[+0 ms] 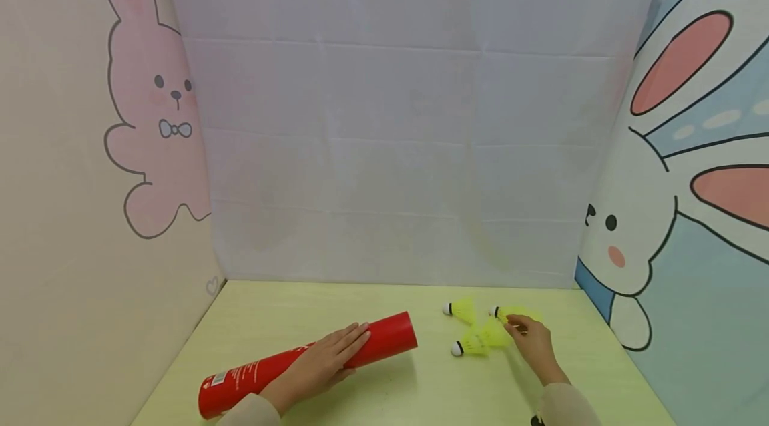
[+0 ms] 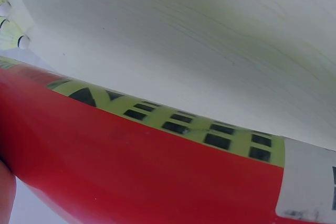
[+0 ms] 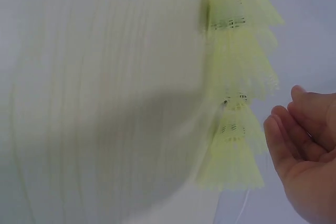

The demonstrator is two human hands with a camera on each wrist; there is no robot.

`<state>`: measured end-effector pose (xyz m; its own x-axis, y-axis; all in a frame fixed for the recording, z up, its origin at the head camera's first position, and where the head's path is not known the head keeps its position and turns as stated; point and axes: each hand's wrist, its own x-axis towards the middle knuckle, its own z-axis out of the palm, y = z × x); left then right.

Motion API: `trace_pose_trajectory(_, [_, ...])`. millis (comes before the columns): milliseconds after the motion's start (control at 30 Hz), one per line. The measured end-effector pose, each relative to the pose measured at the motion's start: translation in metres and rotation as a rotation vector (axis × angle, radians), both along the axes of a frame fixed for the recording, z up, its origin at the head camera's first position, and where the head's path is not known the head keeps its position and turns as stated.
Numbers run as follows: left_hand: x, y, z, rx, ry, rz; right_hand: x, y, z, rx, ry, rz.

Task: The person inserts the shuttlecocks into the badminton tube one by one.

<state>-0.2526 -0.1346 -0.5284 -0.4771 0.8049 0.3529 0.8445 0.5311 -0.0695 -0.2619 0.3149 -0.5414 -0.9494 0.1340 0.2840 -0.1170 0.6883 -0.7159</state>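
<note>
A long red shuttlecock tube (image 1: 384, 339) slants across the left and middle of the table. My left hand (image 1: 327, 359) holds it around the middle, fingers over the top and thumb on the near side. The tube's red wall (image 2: 157, 177) fills the lower left wrist view. To its right lie yellow shuttlecocks: a single one (image 1: 462, 310) at the back, another (image 1: 504, 312) beside my right hand, and nested ones (image 1: 474, 343) in front. My right hand (image 1: 533, 344) hovers at them, fingers loosely bent. In the right wrist view this hand (image 3: 310, 145) holds nothing, just apart from the shuttlecock skirts (image 3: 231, 166).
The pale yellow table (image 1: 444, 392) ends at a white cloth backdrop (image 1: 390, 165). Side walls with a pink rabbit (image 1: 150, 159) and a white rabbit (image 1: 637, 232) stand left and right. A small black object (image 1: 537, 420) shows at the bottom edge by the right sleeve.
</note>
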Motion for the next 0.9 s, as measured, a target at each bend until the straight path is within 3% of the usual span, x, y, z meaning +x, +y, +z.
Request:
trace_pose_trajectory(333, [0.001,0.000,0.001,0.010,0.006,-0.002,0.002,0.006,-0.017,0.002,-0.105,-0.014])
trace_pose_trajectory(667, [0.003,0.002,0.004,0.011,-0.023,0.015,0.005,0.005,-0.019,0.028,-0.074,-0.026])
trace_pose_trajectory(900, [0.002,0.002,0.003,0.006,-0.018,0.008,0.005,0.008,-0.021,0.027,-0.100,-0.029])
